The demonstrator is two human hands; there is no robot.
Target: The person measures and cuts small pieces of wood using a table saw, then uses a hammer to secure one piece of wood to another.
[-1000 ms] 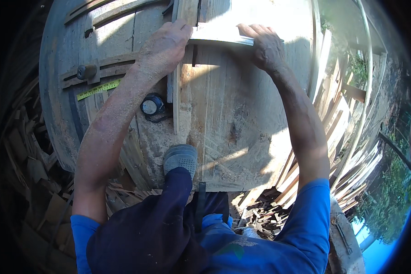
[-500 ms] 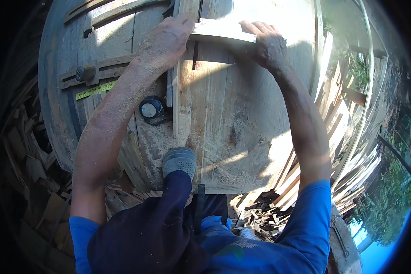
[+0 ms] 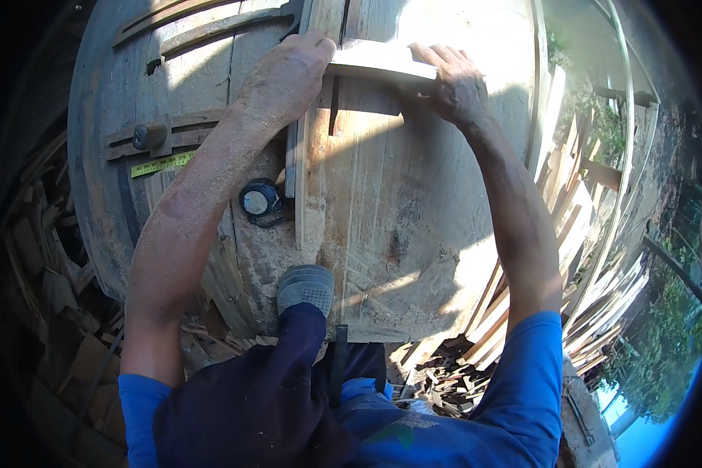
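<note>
A short pale wooden board (image 3: 382, 61) lies crosswise over the far part of a dusty wooden bench (image 3: 413, 187). My left hand (image 3: 295, 72) is closed at its left end, beside a long upright wooden strip (image 3: 303, 187). On the right end, my right hand (image 3: 456, 82) grips with the fingers over the top and the thumb on the near side. A narrow dark slot (image 3: 335, 109) in the bench runs toward me from under the board. Sawdust coats my left forearm.
Left of the strip lies a round black tape measure (image 3: 258, 199); a yellow measuring strip (image 3: 162, 165) lies farther left. My shoe (image 3: 306, 287) rests on the bench's near edge. Wood offcuts (image 3: 515, 312) are heaped around the bench, and long slats (image 3: 585, 195) lean at the right.
The view has shifted slightly, so the bench sits lower in the picture. The board and both hands have moved a little farther away along the bench, showing more of the slot.
</note>
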